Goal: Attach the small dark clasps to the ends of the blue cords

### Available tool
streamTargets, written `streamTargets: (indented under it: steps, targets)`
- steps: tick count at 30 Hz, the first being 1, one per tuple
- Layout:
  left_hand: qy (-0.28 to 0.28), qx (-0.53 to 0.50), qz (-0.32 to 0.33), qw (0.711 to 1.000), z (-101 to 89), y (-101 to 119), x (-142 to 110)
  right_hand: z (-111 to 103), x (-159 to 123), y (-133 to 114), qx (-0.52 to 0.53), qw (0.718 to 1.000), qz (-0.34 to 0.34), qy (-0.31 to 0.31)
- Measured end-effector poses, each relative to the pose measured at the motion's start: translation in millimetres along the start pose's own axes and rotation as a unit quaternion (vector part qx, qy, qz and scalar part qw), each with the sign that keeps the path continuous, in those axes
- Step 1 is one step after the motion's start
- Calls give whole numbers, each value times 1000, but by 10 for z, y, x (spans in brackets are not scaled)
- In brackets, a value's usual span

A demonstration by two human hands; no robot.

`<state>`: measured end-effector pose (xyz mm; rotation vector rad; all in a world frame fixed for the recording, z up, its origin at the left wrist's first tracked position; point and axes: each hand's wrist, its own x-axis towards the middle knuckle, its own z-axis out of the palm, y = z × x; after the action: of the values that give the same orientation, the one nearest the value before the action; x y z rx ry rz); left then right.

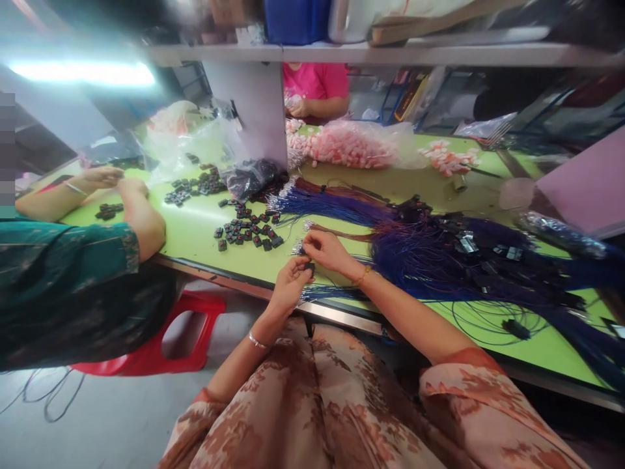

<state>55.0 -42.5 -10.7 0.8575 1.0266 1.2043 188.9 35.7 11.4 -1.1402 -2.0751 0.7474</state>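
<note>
My left hand point(291, 281), with a bangle at the wrist, is closed on a small black connector housing point(309, 267) near the table's front edge. Just above it my right hand point(326, 250) is pinched, its fingertips close to the housing; what they hold is too small to make out. Beyond my hands lie loose black housings point(244, 229), some with red parts. Bundles of blue wires point(336, 207) with silvery tips and thin brown wires point(342, 231) spread to the right. More blue wires point(336, 293) lie beside my hands along the front edge.
At left a co-worker's arms point(141, 221) rest on the green table point(205, 257), above a red stool point(195, 332). A grey partition point(254, 111) stands behind the housings. A shelf point(439, 53) runs overhead. Bags of pink-white parts point(351, 143) lie before another person in pink point(317, 88).
</note>
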Motion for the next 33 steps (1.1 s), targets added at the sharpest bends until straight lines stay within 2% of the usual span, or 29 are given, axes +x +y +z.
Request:
streamTargets:
  steps: [3,6,11,15,24,33]
  targets:
    - [8,-23,1,1000,24,-32,5,-26,-55,-8,61,998,11,9]
    - [8,-72,-11,997,38,-45,17,-79,-190,-25,76,997,8,31]
    - [-9,-145,-50,988,38,-29,50,-159,-441,-63,34,998,-14,59]
    - [-12,-169,-69,983,36,-25,65,-167,-556,-57,6,998,-16,58]
    - [-16,-183,-70,980,35,-30,56,-120,-586,-70,-28,998,-10,56]
    - [-12,-155,-48,987,72,-48,30,-62,-610,-60,-7,998,12,60]
